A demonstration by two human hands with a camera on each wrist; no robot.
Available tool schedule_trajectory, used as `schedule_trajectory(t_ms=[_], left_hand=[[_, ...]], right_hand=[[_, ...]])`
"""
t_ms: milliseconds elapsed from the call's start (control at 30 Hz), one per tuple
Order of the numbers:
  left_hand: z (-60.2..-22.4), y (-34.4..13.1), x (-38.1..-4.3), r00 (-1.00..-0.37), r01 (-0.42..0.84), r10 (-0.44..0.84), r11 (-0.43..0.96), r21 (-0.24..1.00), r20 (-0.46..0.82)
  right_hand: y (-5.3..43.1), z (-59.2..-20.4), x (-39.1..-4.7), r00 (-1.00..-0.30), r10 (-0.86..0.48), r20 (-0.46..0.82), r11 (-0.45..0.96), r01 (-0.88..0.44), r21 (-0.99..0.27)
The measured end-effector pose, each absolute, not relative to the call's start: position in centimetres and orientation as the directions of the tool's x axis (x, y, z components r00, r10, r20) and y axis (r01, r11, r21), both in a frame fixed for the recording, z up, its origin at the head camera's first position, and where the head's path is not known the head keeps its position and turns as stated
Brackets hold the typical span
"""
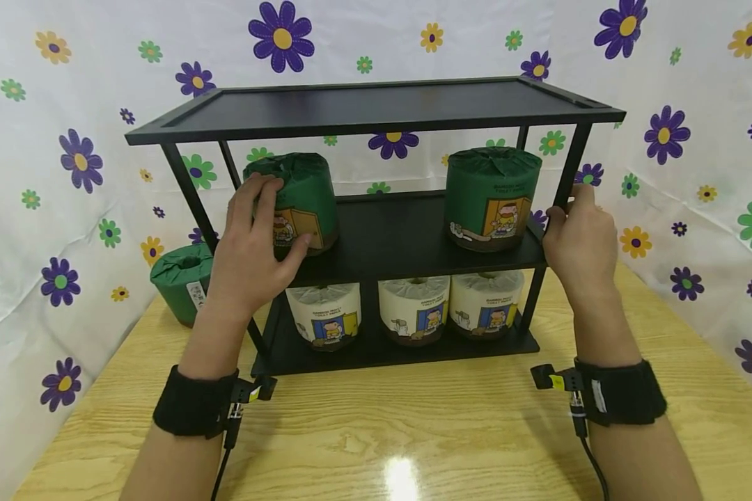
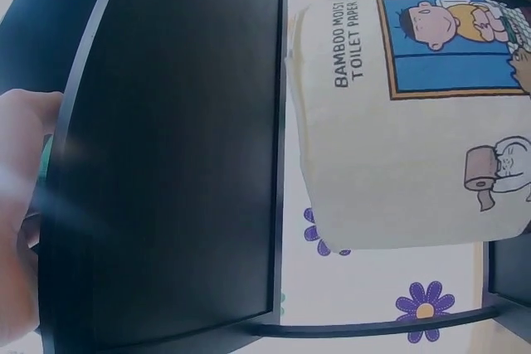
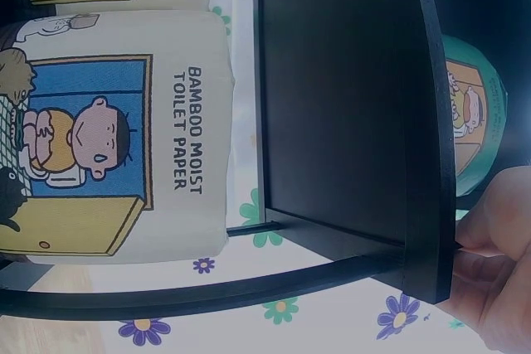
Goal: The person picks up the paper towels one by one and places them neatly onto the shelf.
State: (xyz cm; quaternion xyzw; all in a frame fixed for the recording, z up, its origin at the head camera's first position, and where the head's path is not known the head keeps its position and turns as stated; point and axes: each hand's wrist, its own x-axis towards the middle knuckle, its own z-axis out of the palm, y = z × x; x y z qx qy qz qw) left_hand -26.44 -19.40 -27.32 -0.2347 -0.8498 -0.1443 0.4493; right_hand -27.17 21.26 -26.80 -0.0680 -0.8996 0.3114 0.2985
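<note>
A green-wrapped toilet paper roll (image 1: 316, 202) stands at the left of the black rack's middle shelf (image 1: 388, 233). My left hand (image 1: 247, 243) touches its front and left side, fingers fairly straight and spread, thumb low across the front. My right hand (image 1: 581, 240) grips the rack's front right post (image 1: 570, 167), thumb in front and fingers curled behind. Just left of that post stands a second green roll (image 1: 491, 202), also visible in the right wrist view. In the left wrist view, only part of my left hand (image 2: 21, 213) shows beyond the shelf edge.
Below, white toilet paper rolls (image 1: 323, 316) stand in a row on the bottom shelf (image 1: 382, 363). Another green roll (image 1: 178, 282) is on the wooden table (image 1: 351, 431), left of the rack. The rack's top panel (image 1: 376, 108) overhangs the middle shelf. Flowered cloth hangs behind.
</note>
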Motion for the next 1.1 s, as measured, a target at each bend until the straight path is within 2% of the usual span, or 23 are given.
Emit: schedule_trajectory(t_ms=[300,900,1100], left_hand=[[-27.7,-16.9,-25.6,-0.543,0.29,0.211,0.955,-0.053,0.813],[-27.6,-18.5,-26.3,-0.52,0.453,0.241,0.891,0.025,0.819],[-27.5,-19.1,-26.6,-0.502,0.493,0.267,0.87,0.018,0.822]], right_hand=[[21.3,-27.0,-27.1,-0.81,0.299,0.505,0.803,-0.073,-0.592],[21.2,-26.8,-27.4,-0.82,0.312,0.48,0.794,-0.052,-0.606],[21.2,-26.9,-27.2,-0.817,0.311,0.485,0.794,-0.057,-0.605]])
